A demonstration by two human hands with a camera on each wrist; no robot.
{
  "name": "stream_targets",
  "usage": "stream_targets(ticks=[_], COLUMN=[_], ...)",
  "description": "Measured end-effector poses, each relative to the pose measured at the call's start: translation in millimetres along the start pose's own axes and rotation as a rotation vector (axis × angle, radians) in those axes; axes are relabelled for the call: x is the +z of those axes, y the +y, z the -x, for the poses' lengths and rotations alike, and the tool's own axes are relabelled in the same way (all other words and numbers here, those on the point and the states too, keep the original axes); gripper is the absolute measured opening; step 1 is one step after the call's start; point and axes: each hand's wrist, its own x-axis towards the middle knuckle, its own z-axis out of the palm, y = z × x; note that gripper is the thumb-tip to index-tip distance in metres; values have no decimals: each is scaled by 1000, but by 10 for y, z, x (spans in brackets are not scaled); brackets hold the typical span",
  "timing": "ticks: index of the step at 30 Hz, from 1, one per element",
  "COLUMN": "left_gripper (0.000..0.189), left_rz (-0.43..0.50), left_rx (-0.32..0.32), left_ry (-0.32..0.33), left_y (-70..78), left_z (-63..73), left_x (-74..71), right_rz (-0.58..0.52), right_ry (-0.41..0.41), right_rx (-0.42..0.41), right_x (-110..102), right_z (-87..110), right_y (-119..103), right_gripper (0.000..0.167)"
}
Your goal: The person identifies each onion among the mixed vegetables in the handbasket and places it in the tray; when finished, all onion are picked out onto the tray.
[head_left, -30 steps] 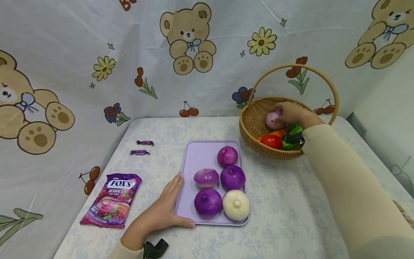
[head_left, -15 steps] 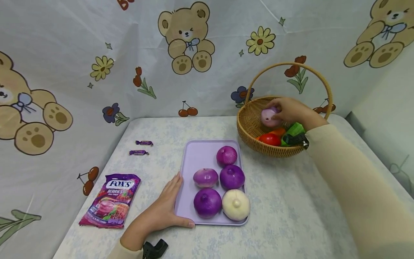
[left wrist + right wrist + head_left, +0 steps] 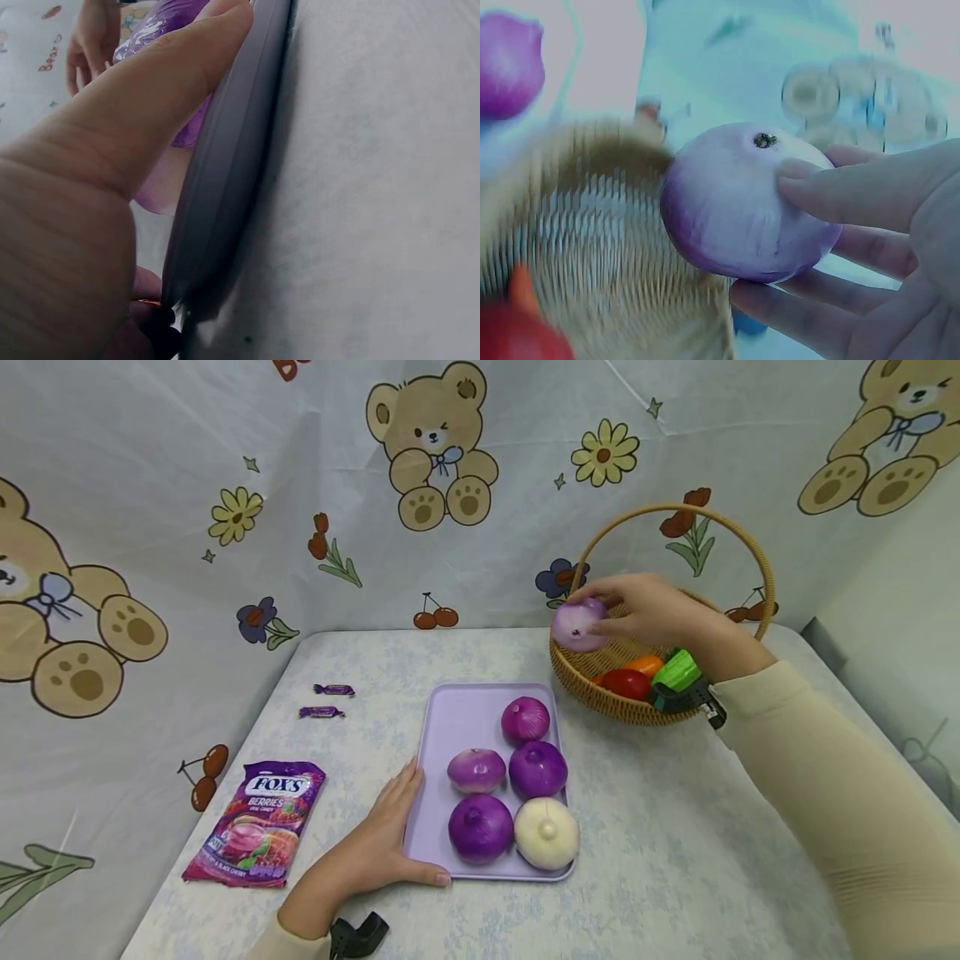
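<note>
Over the left rim of the wicker basket, my right hand grips a pale purple onion, its dark root end showing. In the right wrist view the thumb lies on top of this onion and the fingers curl beneath. My left hand touches the lower left corner of a lilac tray, fingers straight along the side and thumb at the near edge. On the tray are several purple onions, one of them near the thumb, and a white onion at the lower right.
In the basket lie a red tomato, an orange vegetable and a green vegetable; its tall handle arches above. Left of the tray are a purple candy bag and two wrapped candies, one farther back.
My right hand has lifted the pale purple onion from inside the basket and carried it left to above the basket's rim. The left hand has stayed at the tray's corner.
</note>
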Motion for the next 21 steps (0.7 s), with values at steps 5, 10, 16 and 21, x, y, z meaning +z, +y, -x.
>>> stream_targets(ticks=[5,10,16,21], left_gripper=[153,151,150,152], left_rz=[-2,4,-6,-16], left_rx=[0,13,15,10], left_ry=[0,6,5,-5], left_y=[-6,-1,-13,-12], left_z=[3,-2,6,10], left_x=[-1,10,11,3], right_rz=[-51,-71,-25,-6], right_ry=[16,-30,-127,-183], right_rx=[-142,-233,-308,-333], right_x=[191,466,971,1276], right_z=[-94,-224,-421,-517], right_y=[-337,-561,-645,-720], right_gripper=[43,41,39,38])
